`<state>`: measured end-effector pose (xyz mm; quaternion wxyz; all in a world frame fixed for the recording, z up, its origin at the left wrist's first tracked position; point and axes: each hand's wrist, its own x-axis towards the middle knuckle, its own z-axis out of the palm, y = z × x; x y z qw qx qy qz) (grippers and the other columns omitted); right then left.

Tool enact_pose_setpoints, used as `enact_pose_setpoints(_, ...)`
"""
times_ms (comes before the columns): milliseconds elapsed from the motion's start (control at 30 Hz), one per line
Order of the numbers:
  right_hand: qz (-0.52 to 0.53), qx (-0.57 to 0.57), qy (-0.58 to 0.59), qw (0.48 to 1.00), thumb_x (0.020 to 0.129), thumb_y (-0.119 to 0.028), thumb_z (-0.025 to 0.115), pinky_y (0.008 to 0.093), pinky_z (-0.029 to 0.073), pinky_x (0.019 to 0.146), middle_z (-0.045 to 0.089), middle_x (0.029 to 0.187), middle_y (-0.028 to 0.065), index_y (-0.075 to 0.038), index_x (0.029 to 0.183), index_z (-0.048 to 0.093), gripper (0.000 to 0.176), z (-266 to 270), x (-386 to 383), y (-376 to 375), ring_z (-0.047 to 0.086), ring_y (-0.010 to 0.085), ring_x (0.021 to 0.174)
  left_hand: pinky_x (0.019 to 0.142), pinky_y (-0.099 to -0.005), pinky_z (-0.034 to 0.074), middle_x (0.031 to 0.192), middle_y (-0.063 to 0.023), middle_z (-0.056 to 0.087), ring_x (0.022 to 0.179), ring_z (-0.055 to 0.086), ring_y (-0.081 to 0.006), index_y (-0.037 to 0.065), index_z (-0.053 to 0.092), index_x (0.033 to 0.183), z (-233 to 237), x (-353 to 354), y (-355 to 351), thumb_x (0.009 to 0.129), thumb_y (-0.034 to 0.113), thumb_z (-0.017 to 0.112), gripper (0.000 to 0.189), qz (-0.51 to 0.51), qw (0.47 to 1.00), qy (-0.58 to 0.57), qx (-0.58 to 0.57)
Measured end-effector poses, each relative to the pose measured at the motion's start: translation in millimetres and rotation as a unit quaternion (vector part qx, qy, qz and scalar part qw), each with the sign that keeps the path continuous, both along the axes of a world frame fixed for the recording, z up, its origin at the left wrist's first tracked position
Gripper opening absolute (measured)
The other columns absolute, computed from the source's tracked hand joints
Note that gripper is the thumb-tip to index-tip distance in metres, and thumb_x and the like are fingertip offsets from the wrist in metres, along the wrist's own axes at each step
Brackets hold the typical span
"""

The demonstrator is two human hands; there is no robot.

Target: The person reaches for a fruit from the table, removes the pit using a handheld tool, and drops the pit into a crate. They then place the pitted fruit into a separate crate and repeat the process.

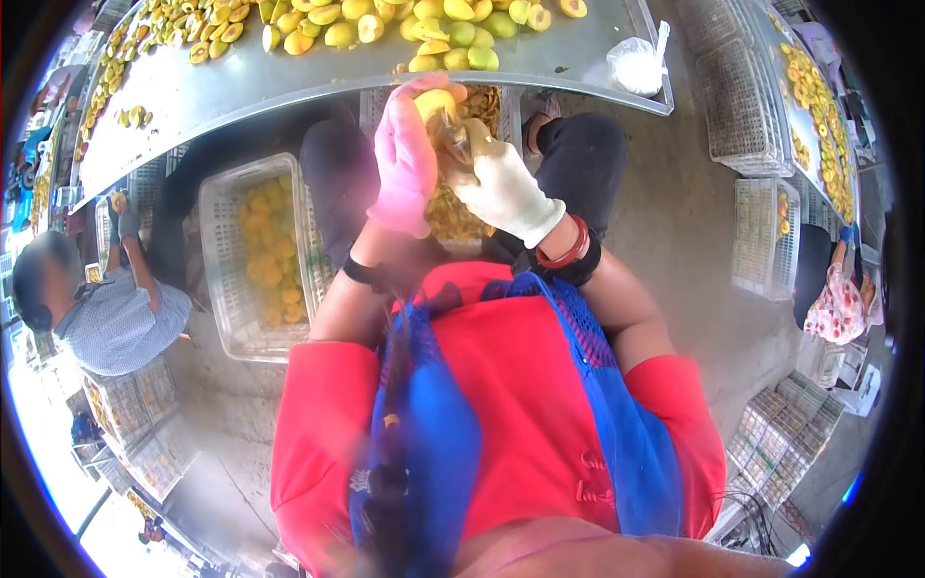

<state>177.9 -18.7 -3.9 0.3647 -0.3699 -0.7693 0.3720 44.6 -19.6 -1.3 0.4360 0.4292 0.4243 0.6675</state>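
In a pink glove, my left hand (405, 154) is wrapped round a yellow peach (436, 105) just below the table's edge. My right hand (506, 183), gloved in white, closes on a small metal tool (453, 138) whose blade lies against the peach. The tool's handle is mostly hidden by the fingers. Beneath both hands, a crate (373, 108) between my knees holds peelings and scraps (453, 214).
Many peaches, whole and halved (424, 27), lie on the metal table (289, 72). A plastic bag (636, 67) sits at its right corner. A white crate of peaches (214, 252) stands left. Stacked crates (737, 101) are on the right. People work on both sides.
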Motion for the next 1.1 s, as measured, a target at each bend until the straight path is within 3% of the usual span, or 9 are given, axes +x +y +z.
enact_pose_setpoints(200, 0.1, -0.286, 0.122, 0.945, 0.085, -0.008, 0.064, 0.0436, 0.052, 0.077, 0.065, 0.092, 0.0277, 0.005, 0.106, 0.054, 0.027, 15.0, 5.8, -2.8, 0.065, 0.044, 0.09, 0.081, -0.0328, 0.053, 0.105, -0.0136, 0.068, 0.085, 0.065, -0.0197, 0.0, 0.06, 0.119, -4.2, 2.6, -3.2, 0.105, 0.053, 0.032, 0.062, -0.024, 0.998, -0.057, -0.002)
enact_pose_setpoints(300, 0.052, -0.109, -0.016, 0.993, 0.085, -0.008, 0.062, 0.042, 0.051, 0.08, 0.064, 0.096, 0.0267, 0.004, 0.11, 0.054, 0.029, 6.7, 6.2, -5.7, 0.064, 0.0429, 0.091, 0.076, -0.0318, 0.053, 0.102, -0.0134, 0.069, 0.081, 0.065, -0.019, 0.0, 0.061, 0.117, -5.3, 3.3, -1.2, 0.104, 0.056, 0.031, 0.064, -0.027, 0.998, -0.057, -0.026)
enact_pose_setpoints(567, 0.127, -0.223, 0.06, 0.965, 0.089, -0.01, 0.061, 0.04, 0.05, 0.071, 0.063, 0.087, 0.0175, 0.001, 0.108, 0.054, 0.023, 8.9, 9.5, -2.9, 0.062, 0.0324, 0.076, 0.072, -0.0311, 0.054, 0.095, -0.0131, 0.07, 0.077, 0.065, -0.0178, -0.001, 0.064, 0.109, -6.0, 2.8, -2.6, 0.102, 0.062, 0.032, 0.071, -0.047, 0.994, -0.068, -0.064)
enact_pose_setpoints(633, 0.174, -0.368, 0.106, 0.907, 0.092, -0.012, 0.06, 0.0341, 0.047, 0.062, 0.059, 0.079, 0.0093, -0.003, 0.105, 0.054, 0.016, 18.1, 14.0, -0.9, 0.058, 0.0221, 0.067, 0.071, -0.0318, 0.054, 0.093, -0.0144, 0.07, 0.078, 0.066, -0.02, 0.0, 0.065, 0.106, -6.3, -2.7, -3.7, 0.095, 0.072, 0.035, 0.079, -0.086, 0.994, -0.029, -0.056)
enact_pose_setpoints(700, 0.22, -0.581, 0.159, 0.768, 0.096, -0.014, 0.058, 0.0265, 0.041, 0.051, 0.052, 0.073, 0.0003, -0.008, 0.103, 0.053, 0.01, 23.9, 21.7, 0.4, 0.049, 0.0108, 0.057, 0.071, -0.0323, 0.055, 0.092, -0.0152, 0.07, 0.078, 0.066, -0.0209, -0.001, 0.065, 0.103, -5.5, -5.8, -4.9, 0.092, 0.076, 0.037, 0.083, -0.126, 0.991, -0.005, -0.043)
enact_pose_setpoints(800, 0.265, -0.604, 0.167, 0.732, 0.098, -0.016, 0.056, 0.0198, 0.029, 0.044, 0.043, 0.07, -0.0066, -0.014, 0.099, 0.051, 0.006, 21.4, 26.6, -0.8, 0.038, 0.0031, 0.05, 0.074, -0.0323, 0.055, 0.093, -0.0162, 0.07, 0.079, 0.067, -0.0205, -0.003, 0.063, 0.103, -0.6, -10.3, -4.8, 0.095, 0.07, 0.04, 0.078, -0.174, 0.984, 0.012, -0.025)
enact_pose_setpoints(900, 0.233, -0.516, 0.135, 0.813, 0.097, -0.014, 0.056, 0.022, 0.03, 0.041, 0.043, 0.068, -0.007, -0.013, 0.098, 0.05, 0.006, 6.6, 18.3, -7.3, 0.037, 0.0042, 0.047, 0.075, -0.032, 0.055, 0.095, -0.0173, 0.07, 0.079, 0.068, -0.0209, -0.004, 0.062, 0.106, -11.2, -17.1, -6.0, 0.099, 0.063, 0.042, 0.07, -0.204, 0.978, 0.047, -0.014)
enact_pose_setpoints(1033, 0.273, -0.479, 0.092, 0.829, 0.097, -0.014, 0.055, 0.0215, 0.032, 0.042, 0.043, 0.068, -0.0072, -0.014, 0.1, 0.05, 0.006, -16.8, 13.4, -5.8, 0.039, 0.0032, 0.049, 0.077, -0.0323, 0.055, 0.096, -0.0173, 0.071, 0.081, 0.068, -0.0214, -0.004, 0.061, 0.11, -11.8, -26.3, -16.3, 0.103, 0.054, 0.041, 0.062, -0.161, 0.984, 0.073, -0.037)
enact_pose_setpoints(1100, 0.253, -0.452, 0.105, 0.849, 0.096, -0.014, 0.056, 0.0227, 0.035, 0.047, 0.046, 0.071, -0.0051, -0.012, 0.108, 0.05, 0.013, -29.1, 9.0, -11.5, 0.043, 0.0044, 0.053, 0.066, -0.0283, 0.055, 0.098, -0.0182, 0.071, 0.081, 0.07, -0.0211, -0.005, 0.059, 0.116, -8.4, -43.7, -20.0, 0.101, 0.06, 0.04, 0.069, -0.031, 0.993, 0.08, -0.083)
